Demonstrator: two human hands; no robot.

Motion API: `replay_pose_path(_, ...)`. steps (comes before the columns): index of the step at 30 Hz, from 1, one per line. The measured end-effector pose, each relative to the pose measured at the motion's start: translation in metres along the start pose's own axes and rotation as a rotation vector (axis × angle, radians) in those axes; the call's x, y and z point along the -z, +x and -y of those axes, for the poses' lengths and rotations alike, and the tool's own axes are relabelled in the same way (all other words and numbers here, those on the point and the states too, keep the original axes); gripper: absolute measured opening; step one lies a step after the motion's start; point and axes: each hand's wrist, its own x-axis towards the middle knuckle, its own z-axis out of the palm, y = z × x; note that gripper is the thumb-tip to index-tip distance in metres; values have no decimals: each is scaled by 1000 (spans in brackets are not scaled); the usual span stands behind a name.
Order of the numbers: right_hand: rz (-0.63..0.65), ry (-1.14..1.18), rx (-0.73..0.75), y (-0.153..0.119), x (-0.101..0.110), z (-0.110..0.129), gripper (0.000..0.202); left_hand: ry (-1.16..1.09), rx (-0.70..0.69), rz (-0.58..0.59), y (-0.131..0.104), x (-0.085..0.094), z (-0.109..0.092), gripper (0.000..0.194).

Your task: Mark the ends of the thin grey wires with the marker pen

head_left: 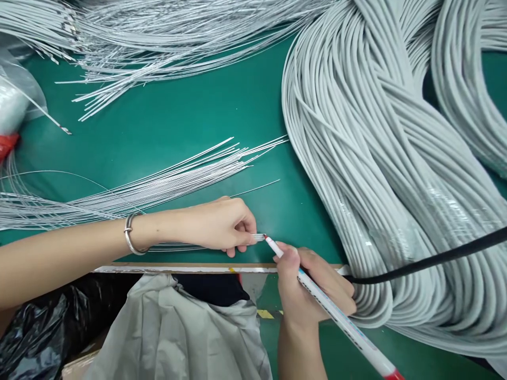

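My left hand point(224, 224) pinches the ends of a few thin grey wires point(259, 237) just above the table's front edge. Between the fingers of my right hand point(312, 279) is a white marker pen point(336, 311) with a red end. Its red tip meets the wire ends, or comes very close to them. Behind my left hand lies a loose bundle of thin wires point(178, 182), their ends fanned out to the right. How many wires my left fingers hold is hidden.
Thick coils of grey cable point(356, 132) fill the right side, with a black strap point(431, 261) across them. More wires point(178, 42) lie along the back of the green table point(253, 111). A clear plastic bag point(24, 89) sits far left, a black bag point(51, 327) below.
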Motion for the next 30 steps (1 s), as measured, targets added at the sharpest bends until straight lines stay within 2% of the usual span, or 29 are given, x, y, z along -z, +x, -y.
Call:
replay_pose_path(3,-102,-43,92,1,-1,0,13,3,-8,-2,0,0,-1,24)
replay_pose_path(11,-89,-100,43,0,1,0,23,20,-25,-2,0,0,-1,26)
replay_pose_path(16,-77,-88,45,-1,2,-1,21,5,-21,-7,-1,0,-2,25)
replay_pose_path(24,-69,-80,112,0,2,-4,14,19,-24,-3,-1,0,-1,28)
replay_pose_path(30,-59,-73,166,1,2,-4,16,12,-13,-18,-1,-1,0,24)
